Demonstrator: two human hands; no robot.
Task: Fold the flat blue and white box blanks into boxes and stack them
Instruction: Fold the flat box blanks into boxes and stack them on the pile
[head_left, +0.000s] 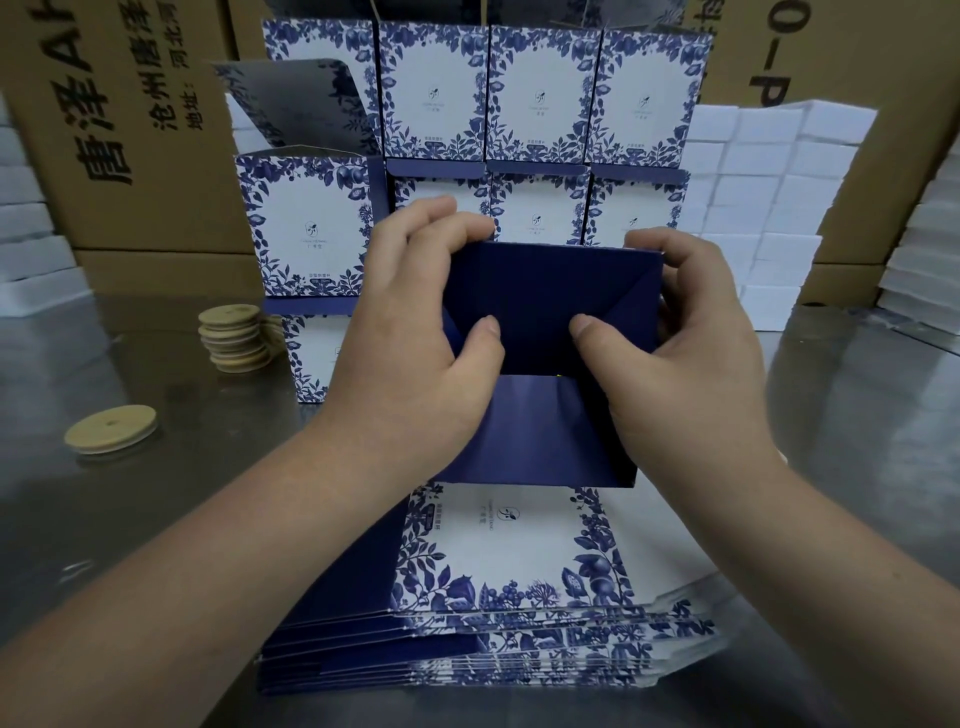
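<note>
I hold a dark blue, partly folded box (545, 291) in mid-air over the table, its navy end flaps facing me. My left hand (415, 343) grips its left side, thumb pressing a flap. My right hand (691, 353) grips the right side, thumb on the same flap. One navy flap (540, 431) hangs down below. A pile of flat blue and white blanks (514, 582) lies under my wrists. Behind the held box stands a stack of folded boxes (540, 93), three rows high, with floral blue borders.
Round wooden discs (234, 338) are stacked at the left, with one single disc (111, 428) nearer. Large brown cartons (124, 119) stand behind. White foam blocks (753, 208) are piled at the right. The table (156, 519) is shiny steel.
</note>
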